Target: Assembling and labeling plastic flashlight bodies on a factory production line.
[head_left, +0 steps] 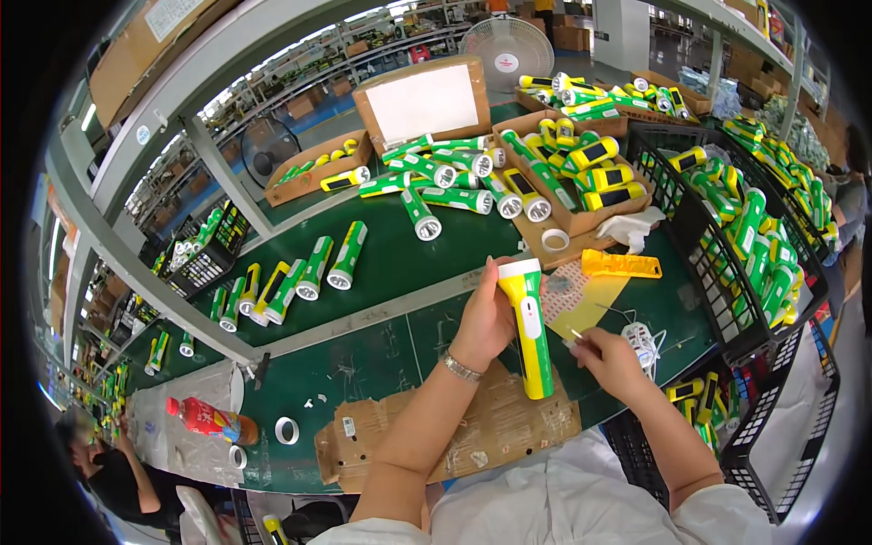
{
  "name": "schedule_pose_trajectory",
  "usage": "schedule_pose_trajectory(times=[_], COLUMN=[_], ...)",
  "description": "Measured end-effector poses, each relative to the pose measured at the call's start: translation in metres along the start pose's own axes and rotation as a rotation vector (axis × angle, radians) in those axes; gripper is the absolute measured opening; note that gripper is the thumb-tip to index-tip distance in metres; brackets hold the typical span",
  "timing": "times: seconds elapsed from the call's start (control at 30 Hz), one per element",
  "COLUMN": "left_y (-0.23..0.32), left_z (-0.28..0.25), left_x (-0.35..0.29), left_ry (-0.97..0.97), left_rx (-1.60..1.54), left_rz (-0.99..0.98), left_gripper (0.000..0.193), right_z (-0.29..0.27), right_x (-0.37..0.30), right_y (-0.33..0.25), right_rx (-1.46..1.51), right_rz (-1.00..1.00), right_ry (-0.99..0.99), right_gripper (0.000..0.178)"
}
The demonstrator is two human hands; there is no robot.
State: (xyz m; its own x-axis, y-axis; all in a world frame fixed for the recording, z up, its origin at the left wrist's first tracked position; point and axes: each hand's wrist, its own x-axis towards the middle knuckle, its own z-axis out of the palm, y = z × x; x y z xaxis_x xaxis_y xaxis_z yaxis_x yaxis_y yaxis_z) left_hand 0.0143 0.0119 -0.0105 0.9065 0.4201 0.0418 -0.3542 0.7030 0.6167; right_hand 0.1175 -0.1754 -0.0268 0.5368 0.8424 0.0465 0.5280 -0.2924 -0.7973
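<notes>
My left hand (483,313) is wrapped round a yellow and green flashlight (530,331) with a white head. The flashlight stands nearly upright, head end away from me, above a torn sheet of brown cardboard (436,427). To its right, the fingertips of my right hand (610,363) pinch a small, thin white piece whose kind I cannot make out. Just beyond that hand lie a yellow sheet (586,313) with rows of small labels and an orange plastic tray (622,264). A white power strip (641,347) with thin wires is right of my right hand.
Many flashlights (445,173) lie piled at the table's back, beside a cardboard box (590,204) of more. A black crate (718,245) full of flashlights stands at the right. At the left are a red-labelled drink bottle (209,420) and a tape roll (286,431).
</notes>
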Motion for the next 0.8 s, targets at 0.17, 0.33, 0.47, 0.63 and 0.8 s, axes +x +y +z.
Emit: schedule_pose_trajectory(times=[0.17,0.33,0.47,0.63,0.8], left_y=[-0.015,-0.026,-0.028,-0.027,-0.019], left_z=[0.005,0.003,0.013,0.022,0.022], left_x=[-0.002,-0.001,-0.007,-0.014,-0.009], left_ry=[0.051,0.059,0.016,-0.019,-0.051], left_rx=[0.046,0.129,0.260,0.417,0.226], left_rz=[-0.078,0.031,0.140,0.230,0.157], left_gripper=[0.038,0.032,0.026,0.022,0.040], right_z=[-0.006,-0.011,-0.024,-0.030,-0.029], right_x=[0.004,0.003,0.008,0.015,0.023], right_y=[-0.041,-0.057,-0.056,-0.062,-0.050], right_rx=[0.229,-0.275,-0.294,-0.276,0.006], right_rz=[-0.143,-0.380,-0.293,-0.205,-0.081], right_ry=[0.201,0.363,0.190,0.123,0.125], right_gripper=[0.010,0.012,0.013,0.015,0.014])
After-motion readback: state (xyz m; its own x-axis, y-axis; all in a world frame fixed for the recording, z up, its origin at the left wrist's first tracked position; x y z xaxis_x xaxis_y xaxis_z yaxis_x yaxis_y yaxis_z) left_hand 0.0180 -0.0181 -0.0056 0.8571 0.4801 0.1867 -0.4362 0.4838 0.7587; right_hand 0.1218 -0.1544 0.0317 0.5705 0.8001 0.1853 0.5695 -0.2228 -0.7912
